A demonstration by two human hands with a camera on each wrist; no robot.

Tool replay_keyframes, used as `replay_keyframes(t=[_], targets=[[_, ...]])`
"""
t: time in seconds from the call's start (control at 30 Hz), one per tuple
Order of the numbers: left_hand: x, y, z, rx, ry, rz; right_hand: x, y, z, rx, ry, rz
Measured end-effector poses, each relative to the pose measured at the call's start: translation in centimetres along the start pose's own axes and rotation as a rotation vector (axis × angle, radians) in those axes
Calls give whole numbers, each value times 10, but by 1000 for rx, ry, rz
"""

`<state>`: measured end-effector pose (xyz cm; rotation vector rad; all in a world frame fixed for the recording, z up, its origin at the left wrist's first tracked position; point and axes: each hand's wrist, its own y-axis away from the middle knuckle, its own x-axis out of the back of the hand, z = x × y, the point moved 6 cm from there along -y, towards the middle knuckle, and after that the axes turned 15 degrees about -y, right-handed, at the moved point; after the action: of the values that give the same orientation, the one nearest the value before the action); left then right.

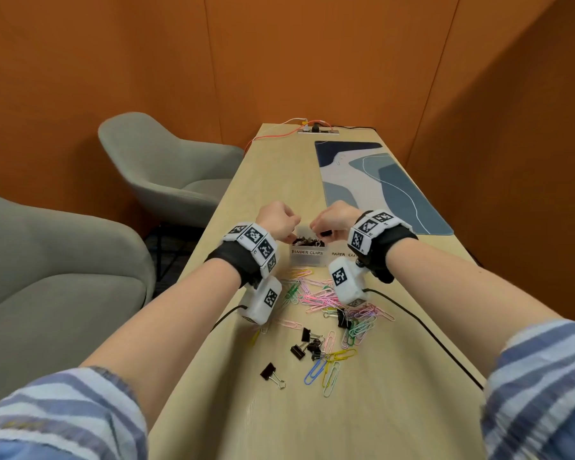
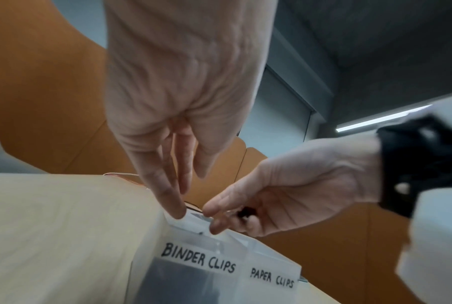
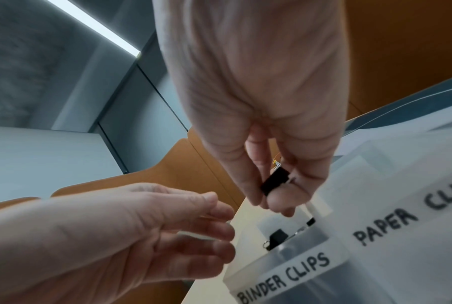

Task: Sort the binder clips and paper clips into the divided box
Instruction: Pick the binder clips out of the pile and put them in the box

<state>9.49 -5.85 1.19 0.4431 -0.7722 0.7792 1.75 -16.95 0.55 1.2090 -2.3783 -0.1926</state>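
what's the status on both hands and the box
Right hand pinches binder clip over box. Left hand open, empty. Nothing blocking.

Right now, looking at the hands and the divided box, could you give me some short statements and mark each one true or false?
1. The right hand holds a black binder clip. True.
2. The left hand grips a paper clip. False: its fingers are relaxed and hold nothing.
3. The divided box has a compartment labelled BINDER CLIPS with black clips inside. True.
4. All binder clips are already sorted. False: several loose binder clips lie on the table.
5. Coloured paper clips lie on the table in front of the box. True.
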Motion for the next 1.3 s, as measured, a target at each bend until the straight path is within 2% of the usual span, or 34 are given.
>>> replay_keyframes(t=[0.17,0.23,0.3,0.4,0.47,0.57,0.73,0.83,0.9,1.1,1.2,1.3], targets=[[12,27,-3,-98,-227,23,-2,18,-9,102,-28,-18],[5,41,-5,-160,-324,-52,5,36,-12,193,55,25],[-9,59,-2,-263,-383,-188,8,58,-11,259,151,11],[-36,83,4,-433,-508,-345,4,95,10,239,414,-132],[-51,90,6,-502,-588,-344,-2,116,31,204,670,-219],[-67,94,13,-567,-643,-303,-10,131,59,273,916,-215],[-72,93,14,-533,-744,-214,-15,128,80,381,780,-159],[-67,86,7,-468,-760,-131,-10,128,80,386,682,-153],[-64,87,6,-479,-728,-98,-2,127,79,364,607,-147],[-78,111,27,-645,-657,-265,21,119,87,139,133,-75],[-86,110,30,-646,-685,-282,29,120,90,89,28,-87],[-89,107,28,-618,-708,-301,33,121,97,30,-83,-163]])
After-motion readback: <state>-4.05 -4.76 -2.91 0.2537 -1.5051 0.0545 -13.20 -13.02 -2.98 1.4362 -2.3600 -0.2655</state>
